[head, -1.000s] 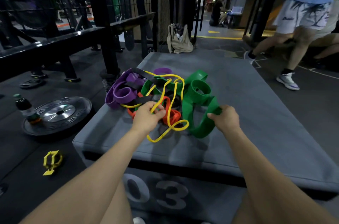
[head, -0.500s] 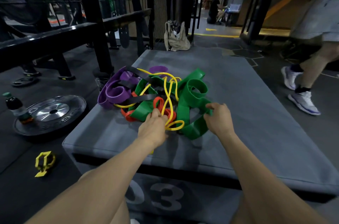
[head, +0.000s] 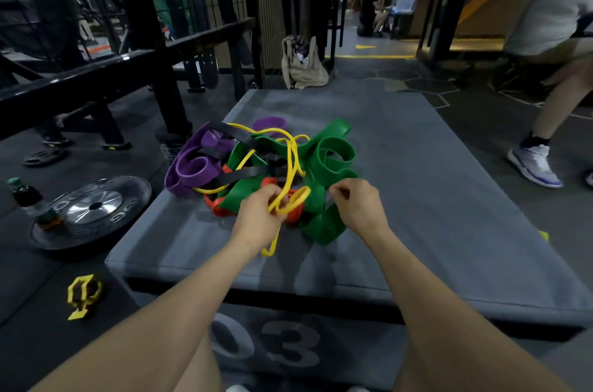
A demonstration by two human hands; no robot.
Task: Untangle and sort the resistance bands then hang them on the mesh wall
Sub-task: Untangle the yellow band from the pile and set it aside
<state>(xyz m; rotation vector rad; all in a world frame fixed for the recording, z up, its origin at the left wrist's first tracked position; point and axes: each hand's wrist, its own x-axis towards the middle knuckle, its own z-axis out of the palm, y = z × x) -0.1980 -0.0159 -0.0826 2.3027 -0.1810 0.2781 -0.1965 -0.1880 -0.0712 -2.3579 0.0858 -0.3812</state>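
Note:
A tangle of resistance bands lies on a grey padded box (head: 433,199) marked 03. It holds a wide green band (head: 333,154), a purple band (head: 189,167), an orange band (head: 218,208), a flat black band (head: 244,173) and a thin yellow band (head: 292,154). My left hand (head: 260,215) grips the yellow band at the near side of the pile, and a yellow loop hangs below its fingers. My right hand (head: 359,205) sits just to the right, its fingers curled on a fold of the green band. The mesh wall (head: 268,6) stands behind the box.
A black steel rack (head: 154,55) runs along the left. On the floor to the left are a weight plate (head: 93,205), a bottle (head: 25,196) and a yellow clip (head: 81,295). A beige bag (head: 303,64) leans by the mesh. A person (head: 545,38) walks at the right.
My left hand has drawn the yellow band up and toward me, so a loop now hangs from it. My right hand has shifted left along the green band. The person at right has moved.

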